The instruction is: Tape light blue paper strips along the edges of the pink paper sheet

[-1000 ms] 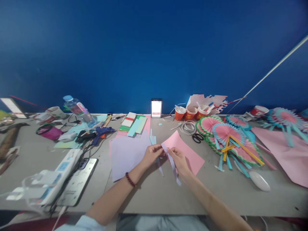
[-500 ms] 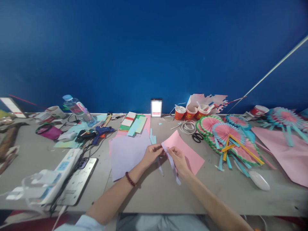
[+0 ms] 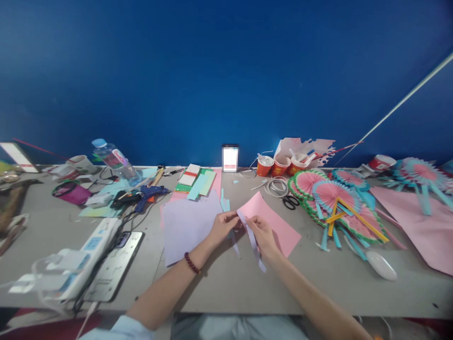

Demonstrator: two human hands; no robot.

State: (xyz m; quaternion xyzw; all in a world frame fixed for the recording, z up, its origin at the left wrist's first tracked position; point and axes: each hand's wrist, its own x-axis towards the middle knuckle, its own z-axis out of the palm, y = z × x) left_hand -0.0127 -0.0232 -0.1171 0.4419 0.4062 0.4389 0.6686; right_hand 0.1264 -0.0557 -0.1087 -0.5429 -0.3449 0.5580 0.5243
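Observation:
My left hand has its fingers closed at the upper end of a narrow lilac paper strip. My right hand pinches the same strip from the other side, and its loose end hangs down toward the table. Beneath my right hand lies a pink paper sheet, slanted, partly covered by the strip and fingers. Left of my hands rests a larger lilac sheet. Another thin pale strip shows under my left hand.
Folded paper fans, black-handled scissors and a white mouse are at the right. Red cups stand by the wall. A phone, power strip, blue glue gun and bottle are at the left.

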